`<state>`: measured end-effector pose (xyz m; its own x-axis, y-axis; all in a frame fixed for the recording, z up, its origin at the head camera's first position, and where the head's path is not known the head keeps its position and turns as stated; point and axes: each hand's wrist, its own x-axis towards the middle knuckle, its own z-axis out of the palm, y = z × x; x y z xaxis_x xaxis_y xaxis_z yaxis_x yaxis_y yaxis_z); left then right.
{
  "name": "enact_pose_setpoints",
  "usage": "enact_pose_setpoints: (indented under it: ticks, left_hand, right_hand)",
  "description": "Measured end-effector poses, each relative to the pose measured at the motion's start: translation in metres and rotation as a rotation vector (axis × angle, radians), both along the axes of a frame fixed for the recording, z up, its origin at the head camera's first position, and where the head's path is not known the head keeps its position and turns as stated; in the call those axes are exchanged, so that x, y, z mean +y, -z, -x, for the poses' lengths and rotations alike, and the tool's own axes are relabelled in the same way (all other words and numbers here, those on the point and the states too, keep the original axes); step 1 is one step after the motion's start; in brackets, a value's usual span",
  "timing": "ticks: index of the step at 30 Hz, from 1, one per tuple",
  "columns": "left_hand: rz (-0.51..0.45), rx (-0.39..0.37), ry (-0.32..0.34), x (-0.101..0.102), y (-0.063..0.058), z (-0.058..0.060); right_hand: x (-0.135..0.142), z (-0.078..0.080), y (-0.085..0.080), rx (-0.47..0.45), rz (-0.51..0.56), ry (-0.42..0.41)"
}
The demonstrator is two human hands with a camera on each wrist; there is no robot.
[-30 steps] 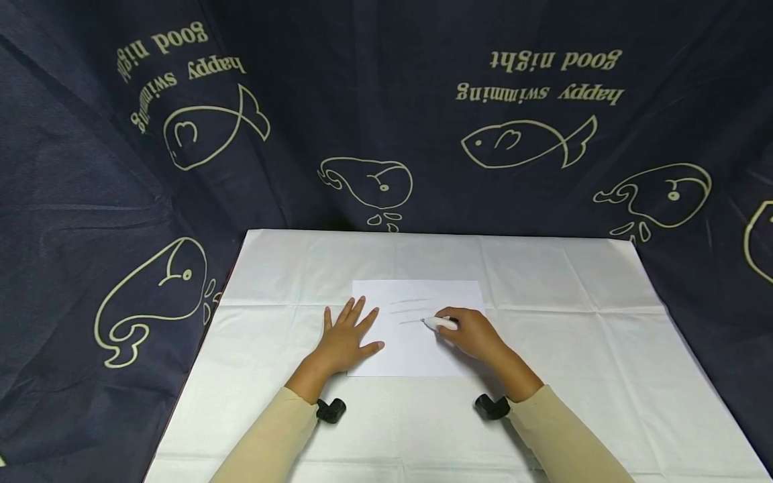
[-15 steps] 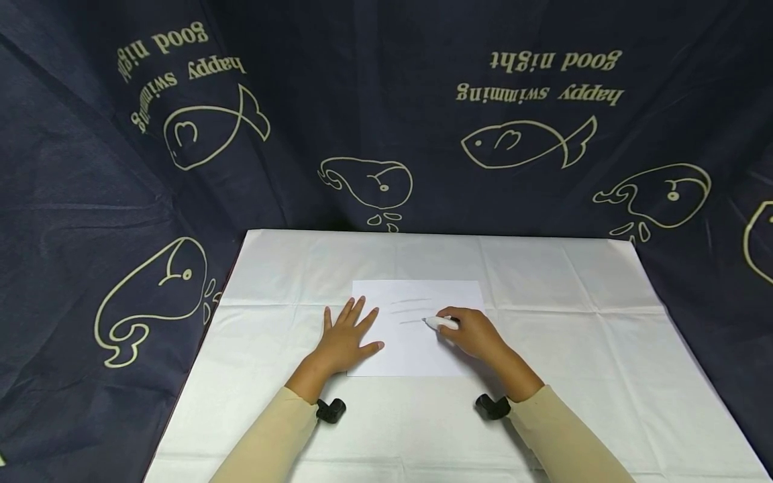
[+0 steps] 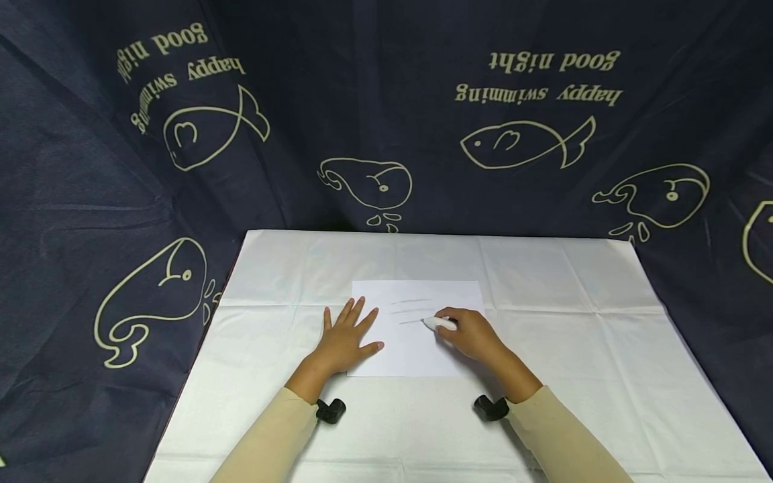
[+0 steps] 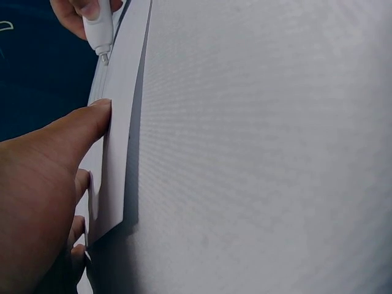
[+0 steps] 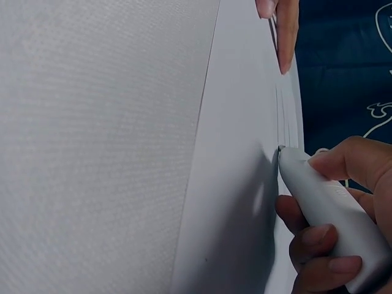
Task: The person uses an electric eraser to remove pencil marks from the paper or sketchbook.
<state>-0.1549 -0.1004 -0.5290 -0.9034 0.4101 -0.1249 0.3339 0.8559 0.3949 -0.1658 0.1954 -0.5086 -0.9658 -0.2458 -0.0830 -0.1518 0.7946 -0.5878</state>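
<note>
A sheet of white paper [image 3: 410,359] lies on the table with several thin grey pencil lines [image 3: 410,310] across its upper half. My left hand [image 3: 341,342] rests on the paper's left edge, fingers spread. In the left wrist view its thumb [image 4: 92,119] lies on the sheet. My right hand [image 3: 477,333] grips a thick white electric eraser [image 3: 439,324], tapered to a small grey tip. That tip sits at the right end of the lowest line. In the right wrist view, thumb and fingers are wrapped round the eraser's body [image 5: 334,214].
A white cloth [image 3: 543,376] with fold creases covers the table. Behind and to the sides hangs a dark blue curtain [image 3: 435,134] printed with fish and lettering. A black wrist mount [image 3: 331,410] shows on the left sleeve, another black mount [image 3: 490,407] on the right.
The eraser's tip has shifted very slightly right and then back left at the end of the lowest line. The left hand and the paper have stayed in place.
</note>
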Motion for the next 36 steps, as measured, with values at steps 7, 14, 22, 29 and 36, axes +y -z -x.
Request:
enact_pose_setpoints:
  ticks: [7, 14, 22, 29, 36]
  left_hand:
    - [0.008, -0.001, 0.0, 0.0002, 0.0012, 0.0003]
    - [0.006, 0.003, 0.004, 0.0, 0.0005, 0.0001]
    - [0.005, 0.006, 0.002, -0.0002, 0.0011, 0.0006]
    - [0.001, 0.005, -0.001, -0.0003, 0.0006, 0.0003]
    - [-0.001, 0.005, 0.001, -0.0005, 0.0, -0.0001]
  right_hand:
    - [-0.0015, -0.0006, 0.0, -0.022, 0.026, -0.004]
    - [-0.0018, -0.0001, 0.0006, -0.019, 0.018, 0.007]
    - [-0.0017, 0.0002, 0.0008, -0.014, 0.016, 0.01]
    - [-0.0016, -0.0008, -0.0001, -0.024, 0.025, 0.004]
    - [-0.0021, -0.0016, -0.0005, -0.016, 0.021, 0.011]
